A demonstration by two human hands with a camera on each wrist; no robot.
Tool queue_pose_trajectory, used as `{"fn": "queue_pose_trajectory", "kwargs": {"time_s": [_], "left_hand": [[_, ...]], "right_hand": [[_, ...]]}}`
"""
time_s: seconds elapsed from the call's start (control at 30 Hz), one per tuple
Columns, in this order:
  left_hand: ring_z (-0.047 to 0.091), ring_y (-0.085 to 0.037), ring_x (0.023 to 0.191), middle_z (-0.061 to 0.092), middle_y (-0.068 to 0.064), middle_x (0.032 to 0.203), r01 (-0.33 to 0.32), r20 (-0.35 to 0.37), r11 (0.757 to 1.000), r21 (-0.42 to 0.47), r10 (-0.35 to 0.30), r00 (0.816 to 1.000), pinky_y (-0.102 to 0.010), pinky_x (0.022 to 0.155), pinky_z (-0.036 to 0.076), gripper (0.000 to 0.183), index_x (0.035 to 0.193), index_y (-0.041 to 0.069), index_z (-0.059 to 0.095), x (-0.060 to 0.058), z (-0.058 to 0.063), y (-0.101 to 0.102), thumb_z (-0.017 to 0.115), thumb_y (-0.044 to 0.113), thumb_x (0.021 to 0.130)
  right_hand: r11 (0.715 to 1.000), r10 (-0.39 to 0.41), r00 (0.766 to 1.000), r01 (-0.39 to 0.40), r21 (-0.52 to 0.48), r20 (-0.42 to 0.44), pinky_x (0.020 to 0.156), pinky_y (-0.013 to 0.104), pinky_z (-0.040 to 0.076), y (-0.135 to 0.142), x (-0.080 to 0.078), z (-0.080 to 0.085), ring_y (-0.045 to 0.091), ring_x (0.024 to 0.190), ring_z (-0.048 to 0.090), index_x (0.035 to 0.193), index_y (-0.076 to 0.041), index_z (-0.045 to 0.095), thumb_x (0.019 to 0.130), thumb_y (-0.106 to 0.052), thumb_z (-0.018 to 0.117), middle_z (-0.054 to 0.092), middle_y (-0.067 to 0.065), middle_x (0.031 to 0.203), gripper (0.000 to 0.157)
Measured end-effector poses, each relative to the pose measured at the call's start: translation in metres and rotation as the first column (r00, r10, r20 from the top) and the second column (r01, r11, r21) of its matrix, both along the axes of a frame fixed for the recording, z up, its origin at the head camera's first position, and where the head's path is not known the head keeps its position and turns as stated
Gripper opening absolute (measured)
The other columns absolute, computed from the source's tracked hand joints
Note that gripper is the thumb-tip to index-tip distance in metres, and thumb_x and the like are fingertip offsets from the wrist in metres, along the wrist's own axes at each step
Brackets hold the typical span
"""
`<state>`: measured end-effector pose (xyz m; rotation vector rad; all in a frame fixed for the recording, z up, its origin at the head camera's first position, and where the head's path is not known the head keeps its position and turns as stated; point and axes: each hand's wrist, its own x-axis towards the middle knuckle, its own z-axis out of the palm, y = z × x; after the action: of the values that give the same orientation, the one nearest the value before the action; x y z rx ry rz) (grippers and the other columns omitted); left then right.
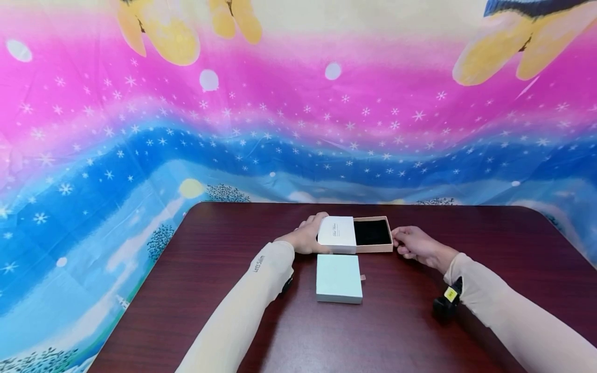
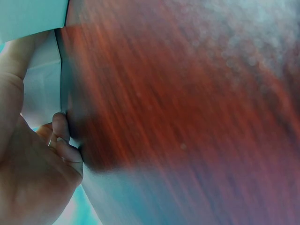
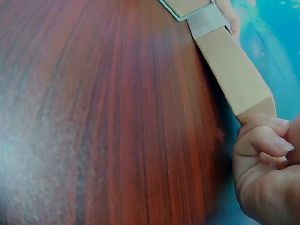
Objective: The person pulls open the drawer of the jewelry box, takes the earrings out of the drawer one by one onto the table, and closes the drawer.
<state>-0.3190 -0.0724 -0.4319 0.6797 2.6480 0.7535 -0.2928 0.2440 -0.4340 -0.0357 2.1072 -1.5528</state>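
A white sliding box sits near the table's back, its printed sleeve (image 1: 337, 228) held by my left hand (image 1: 307, 235) at the left end. The box's tan drawer (image 1: 374, 248) sticks out rightward, showing a black lining (image 1: 370, 232). At the drawer's outer end is my right hand (image 1: 418, 245); in the right wrist view its curled fingers (image 3: 262, 140) pinch at that end, and what lies between them is hidden. Just in front lies a second, pale mint box (image 1: 338, 277), closed, with a small pinkish ribbon tab (image 1: 363, 278) on its right side.
The dark reddish wooden table (image 1: 224, 331) has rounded back corners. Behind it hangs a pink and blue printed cloth (image 1: 298, 114) with snowflakes. A black wrist camera (image 1: 448, 301) with a yellow label sits on the right wrist.
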Motion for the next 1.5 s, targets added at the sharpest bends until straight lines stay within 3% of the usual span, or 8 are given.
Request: {"fn": "queue_pose_trajectory", "kwargs": {"time_s": [0.43, 0.87, 1.5], "left_hand": [[0.038, -0.023, 0.124, 0.037, -0.007, 0.144, -0.009, -0.001, 1.000, -0.012, 0.009, 1.000, -0.044, 0.109, 0.032, 0.098, 0.152, 0.020, 0.016, 0.000, 0.001, 0.000, 0.078, 0.039, 0.079], [0.038, -0.023, 0.127, 0.036, -0.005, 0.146, -0.025, 0.004, 0.999, -0.024, 0.025, 1.000, -0.044, 0.108, 0.033, 0.099, 0.152, 0.022, 0.014, 0.000, -0.001, 0.001, 0.078, 0.041, 0.078], [0.038, -0.021, 0.118, 0.038, -0.005, 0.141, -0.011, 0.001, 1.000, -0.010, 0.011, 1.000, -0.041, 0.105, 0.033, 0.098, 0.151, 0.021, 0.017, -0.002, -0.003, 0.001, 0.080, 0.038, 0.077]], "right_hand": [[0.998, -0.001, 1.000, 0.003, -0.068, 0.027, 0.050, 0.018, 0.029, 0.001, -0.001, -0.002, 0.002, 0.055, 0.034, 0.114, -0.002, 0.044, 0.106, -0.015, 0.022, 0.043, -0.004, 0.082, 0.027], [0.999, 0.004, 0.996, 0.000, 0.043, -0.090, 0.047, 0.018, 0.030, -0.005, 0.002, -0.008, 0.003, 0.053, 0.036, 0.114, 0.003, 0.044, 0.105, -0.010, 0.026, 0.049, -0.003, 0.080, 0.024], [0.993, -0.002, 0.992, 0.016, 0.113, -0.124, 0.047, 0.020, 0.031, -0.009, 0.002, -0.003, 0.004, 0.052, 0.036, 0.123, 0.007, 0.048, 0.105, -0.017, 0.032, 0.047, -0.002, 0.079, 0.033]]}}
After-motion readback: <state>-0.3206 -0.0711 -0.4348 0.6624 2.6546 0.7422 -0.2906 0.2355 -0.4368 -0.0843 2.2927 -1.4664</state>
